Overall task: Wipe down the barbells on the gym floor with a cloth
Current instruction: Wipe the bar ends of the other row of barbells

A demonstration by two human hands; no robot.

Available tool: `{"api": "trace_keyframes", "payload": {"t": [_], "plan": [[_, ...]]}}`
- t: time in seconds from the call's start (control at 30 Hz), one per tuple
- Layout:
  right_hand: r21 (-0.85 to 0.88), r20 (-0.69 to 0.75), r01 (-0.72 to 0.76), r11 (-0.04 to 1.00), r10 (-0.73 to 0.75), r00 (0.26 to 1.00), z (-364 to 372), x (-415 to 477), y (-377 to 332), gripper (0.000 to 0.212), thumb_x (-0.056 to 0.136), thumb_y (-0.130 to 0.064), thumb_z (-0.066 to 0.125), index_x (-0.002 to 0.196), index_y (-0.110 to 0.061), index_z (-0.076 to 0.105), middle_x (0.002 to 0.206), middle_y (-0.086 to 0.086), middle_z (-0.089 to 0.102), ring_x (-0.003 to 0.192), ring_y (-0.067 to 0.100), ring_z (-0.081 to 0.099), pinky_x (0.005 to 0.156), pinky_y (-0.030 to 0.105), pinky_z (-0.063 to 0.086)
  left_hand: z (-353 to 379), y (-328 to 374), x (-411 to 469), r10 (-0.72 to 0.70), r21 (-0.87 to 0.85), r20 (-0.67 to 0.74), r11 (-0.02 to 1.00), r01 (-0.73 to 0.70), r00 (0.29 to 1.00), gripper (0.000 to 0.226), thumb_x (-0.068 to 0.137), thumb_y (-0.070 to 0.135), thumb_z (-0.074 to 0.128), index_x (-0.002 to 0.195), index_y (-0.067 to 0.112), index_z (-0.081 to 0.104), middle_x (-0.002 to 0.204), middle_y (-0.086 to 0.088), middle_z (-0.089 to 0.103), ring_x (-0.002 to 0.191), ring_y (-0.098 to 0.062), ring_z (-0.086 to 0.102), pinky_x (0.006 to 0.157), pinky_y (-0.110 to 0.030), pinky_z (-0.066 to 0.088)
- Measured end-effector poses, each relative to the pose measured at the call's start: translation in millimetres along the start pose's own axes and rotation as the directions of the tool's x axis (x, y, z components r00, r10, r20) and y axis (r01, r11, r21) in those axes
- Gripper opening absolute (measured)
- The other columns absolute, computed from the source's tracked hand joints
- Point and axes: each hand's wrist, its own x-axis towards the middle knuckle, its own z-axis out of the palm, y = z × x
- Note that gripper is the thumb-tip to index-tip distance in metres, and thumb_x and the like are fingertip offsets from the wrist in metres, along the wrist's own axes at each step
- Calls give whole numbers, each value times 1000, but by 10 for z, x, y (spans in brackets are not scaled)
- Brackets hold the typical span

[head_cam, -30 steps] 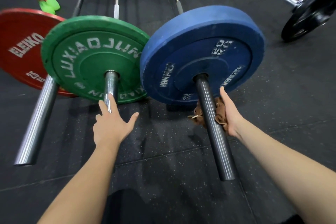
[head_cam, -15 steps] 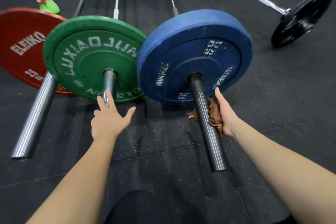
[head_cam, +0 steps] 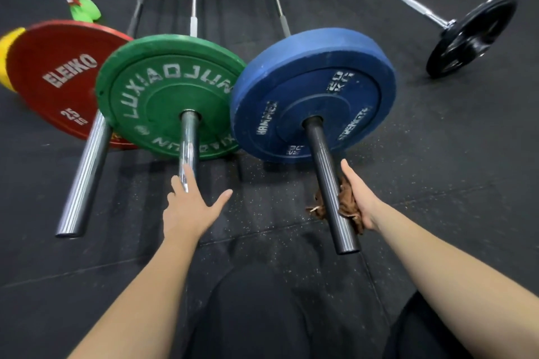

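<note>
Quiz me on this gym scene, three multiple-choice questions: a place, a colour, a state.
1. Where is the brown rag-like cloth?
A. round the blue-plated barbell's dark steel sleeve
B. on the green plate
C. flat on the floor
2. The round rubber plate marked ELEIKO is
A. black
B. red
C. yellow
3. The left hand is
A. fisted
B. gripping cloth
C. open, fingers on the chrome sleeve
Answers: 1A, right hand holds it there; 2B, white letters on red; 3C, fingers straight.
</note>
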Motion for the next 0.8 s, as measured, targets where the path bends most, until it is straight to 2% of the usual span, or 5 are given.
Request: {"api": "trace_keyframes", "payload": {"t": [0.2, 0.37, 0.5, 0.63, 0.8], "plan": [[205, -27, 114, 972, -111, 993, 161, 284, -258, 109, 78, -88, 54, 145, -2, 51, 131, 28, 64, 121, 48, 62, 93, 52, 56, 96, -10, 81, -7, 77, -31, 997, 9, 999, 116, 83, 91, 32, 161, 22, -18, 161, -16, 14, 122, -37, 47, 82, -48, 50], [153, -20, 103, 983, -101, 995, 164, 169, -181, 102, 82, -87, 49, 131, 3, 58, 108, 33, 62, 108, 55, 64, 93, 64, 54, 58, -11, 78, 17, 94, -45, 995, -13, 999, 113, 84, 90, 31, 162, 22, -16, 155, -16, 21, 113, -36, 49, 69, -42, 44], [60, -111, -4, 998, 10, 994, 4, 111, 111, 98, 59, -97, 63, 101, -8, 60, 98, 31, 49, 86, 50, 50, 93, 81, 43, 28, -13, 67, 27, 75, -45, 997, -24, 999, 114, 83, 91, 28, 161, 22, -16, 153, -17, 24, 108, -35, 50, 65, -41, 43], [101, -21, 10, 995, -8, 1000, 160, -223, 117, 100, 85, -85, 48, 129, 4, 61, 109, 30, 63, 91, 42, 66, 83, 61, 59, 57, -26, 79, 27, 51, -40, 998, -25, 999, 115, 81, 93, 26, 161, 23, -18, 152, -18, 24, 105, -35, 50, 65, -41, 44], [240, 16, 71, 968, -77, 997, 251, -8, -15, 111, 75, -89, 57, 135, 5, 53, 112, 32, 62, 106, 51, 67, 101, 70, 47, 125, -57, 106, 12, 63, -55, 998, -9, 998, 115, 81, 93, 27, 161, 23, -17, 154, -18, 22, 110, -37, 50, 66, -42, 47]]}}
